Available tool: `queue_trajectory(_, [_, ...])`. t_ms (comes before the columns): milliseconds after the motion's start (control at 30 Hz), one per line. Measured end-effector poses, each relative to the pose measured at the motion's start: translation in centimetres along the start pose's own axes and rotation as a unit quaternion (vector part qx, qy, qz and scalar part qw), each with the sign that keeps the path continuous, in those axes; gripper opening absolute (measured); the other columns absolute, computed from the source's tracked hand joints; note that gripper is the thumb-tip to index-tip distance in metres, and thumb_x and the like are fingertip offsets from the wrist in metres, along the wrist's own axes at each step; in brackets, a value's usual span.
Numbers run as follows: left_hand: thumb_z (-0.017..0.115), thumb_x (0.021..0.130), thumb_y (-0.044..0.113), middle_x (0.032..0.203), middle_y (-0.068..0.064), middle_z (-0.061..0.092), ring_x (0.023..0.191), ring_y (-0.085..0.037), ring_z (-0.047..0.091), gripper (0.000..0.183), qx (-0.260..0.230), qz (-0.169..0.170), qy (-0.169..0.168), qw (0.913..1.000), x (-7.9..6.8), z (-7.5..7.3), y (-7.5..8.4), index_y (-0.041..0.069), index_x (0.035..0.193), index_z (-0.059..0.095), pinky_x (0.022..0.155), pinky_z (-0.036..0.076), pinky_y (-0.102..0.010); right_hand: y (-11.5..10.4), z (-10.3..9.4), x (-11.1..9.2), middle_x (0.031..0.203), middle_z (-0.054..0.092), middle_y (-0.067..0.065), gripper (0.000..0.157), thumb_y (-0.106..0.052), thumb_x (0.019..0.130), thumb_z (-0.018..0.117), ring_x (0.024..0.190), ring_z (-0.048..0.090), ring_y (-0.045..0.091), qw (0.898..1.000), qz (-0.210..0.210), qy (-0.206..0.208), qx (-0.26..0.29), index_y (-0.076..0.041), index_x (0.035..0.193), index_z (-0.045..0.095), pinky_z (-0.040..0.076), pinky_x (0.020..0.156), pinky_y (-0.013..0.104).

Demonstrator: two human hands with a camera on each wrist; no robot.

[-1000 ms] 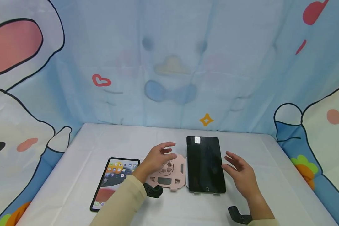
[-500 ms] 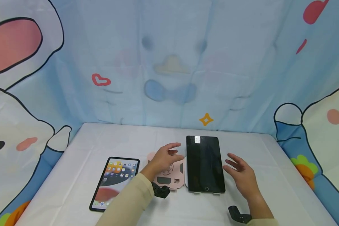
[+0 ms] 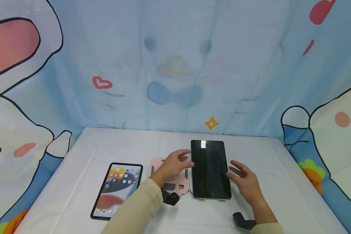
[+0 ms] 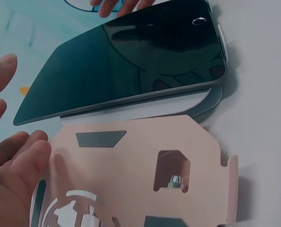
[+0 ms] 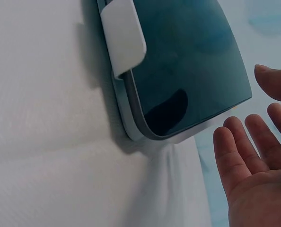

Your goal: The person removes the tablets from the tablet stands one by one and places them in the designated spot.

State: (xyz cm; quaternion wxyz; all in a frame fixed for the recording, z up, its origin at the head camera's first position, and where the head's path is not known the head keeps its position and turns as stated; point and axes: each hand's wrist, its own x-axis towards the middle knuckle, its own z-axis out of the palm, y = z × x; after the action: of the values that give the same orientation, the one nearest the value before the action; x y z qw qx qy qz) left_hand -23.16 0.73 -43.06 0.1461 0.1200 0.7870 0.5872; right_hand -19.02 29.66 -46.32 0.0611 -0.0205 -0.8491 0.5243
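A black tablet (image 3: pixel 210 169) with its screen dark leans on a white stand, whose front lip (image 5: pixel 126 38) hooks over the tablet's lower edge in the right wrist view. Just left of it is a pink tablet stand (image 4: pixel 131 165) with cut-outs, partly covered by my left arm in the head view. My left hand (image 3: pixel 175 165) hovers over the pink stand near the tablet's left edge, fingers loosely spread and holding nothing. On the other side, my right hand (image 3: pixel 245 182) is near the tablet's right edge, fingers apart and apparently not touching it.
Another tablet (image 3: pixel 117 190), its screen lit with app icons, lies on the white tablecloth (image 3: pixel 61 195) at the left, partly behind my left sleeve. A printed blue curtain (image 3: pixel 175 107) hangs along the table's back edge.
My left hand has moved right, from over the pink stand towards the black tablet's left edge. My right hand has barely moved, and the tablets stay in place.
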Motion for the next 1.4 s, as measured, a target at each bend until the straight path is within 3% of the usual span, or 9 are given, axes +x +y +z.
queue_trajectory(400, [0.071,0.095,0.029,0.149,-0.005,0.049,0.135,-0.021,0.049,0.056,0.007,0.007,-0.009,0.9999,0.5,1.0,0.3,0.019,0.147,0.051,0.107,0.042,-0.045,0.3,0.2,0.1,0.152,0.043,0.019,0.06,-0.019,0.098,0.067,0.134,0.047,0.036,1.0,-0.01,0.0,-0.006,0.0,0.149,0.041,0.041,0.088,0.006])
queue_trajectory(700, [0.072,0.094,0.028,0.151,-0.009,0.046,0.138,-0.024,0.044,0.056,0.019,0.015,-0.017,0.9996,0.5,1.4,0.3,0.018,0.145,0.052,0.109,0.039,-0.044,0.6,0.4,0.4,0.152,0.043,0.019,0.061,-0.02,0.097,0.068,0.134,0.047,0.035,1.0,-0.006,-0.008,-0.006,0.0,0.148,0.041,0.043,0.095,0.017])
queue_trajectory(833, [0.073,0.093,0.029,0.151,-0.009,0.046,0.139,-0.024,0.044,0.057,0.022,0.015,-0.021,0.9994,0.5,1.5,0.6,0.018,0.146,0.052,0.109,0.039,-0.043,0.6,0.6,0.6,0.153,0.041,0.02,0.062,-0.02,0.097,0.068,0.135,0.046,0.038,1.0,-0.001,-0.009,-0.005,0.0,0.149,0.041,0.044,0.1,0.029])
queue_trajectory(933, [0.073,0.093,0.03,0.152,-0.009,0.045,0.139,-0.025,0.044,0.059,0.021,0.014,-0.025,0.9994,0.5,1.5,0.7,0.017,0.147,0.05,0.109,0.04,-0.043,0.6,0.8,0.8,0.154,0.04,0.019,0.063,-0.022,0.098,0.068,0.137,0.043,0.039,1.0,0.007,-0.009,-0.007,-0.001,0.15,0.04,0.04,0.106,0.045])
queue_trajectory(1000, [0.073,0.093,0.03,0.152,-0.009,0.045,0.139,-0.025,0.043,0.06,0.019,0.014,-0.027,0.9994,0.5,1.6,0.7,0.017,0.147,0.05,0.109,0.04,-0.043,0.5,0.9,0.9,0.154,0.039,0.019,0.064,-0.022,0.097,0.068,0.138,0.041,0.039,1.0,0.014,-0.008,-0.007,-0.002,0.151,0.039,0.038,0.107,0.049])
queue_trajectory(1400, [0.073,0.093,0.027,0.15,-0.01,0.047,0.138,-0.025,0.045,0.057,0.0,0.011,-0.012,0.9999,0.6,1.7,0.4,0.016,0.145,0.053,0.108,0.041,-0.044,-0.1,1.5,1.1,0.155,0.038,0.02,0.063,-0.022,0.098,0.068,0.141,0.037,0.039,0.999,0.031,-0.01,0.002,-0.003,0.15,0.04,0.035,0.111,0.049])
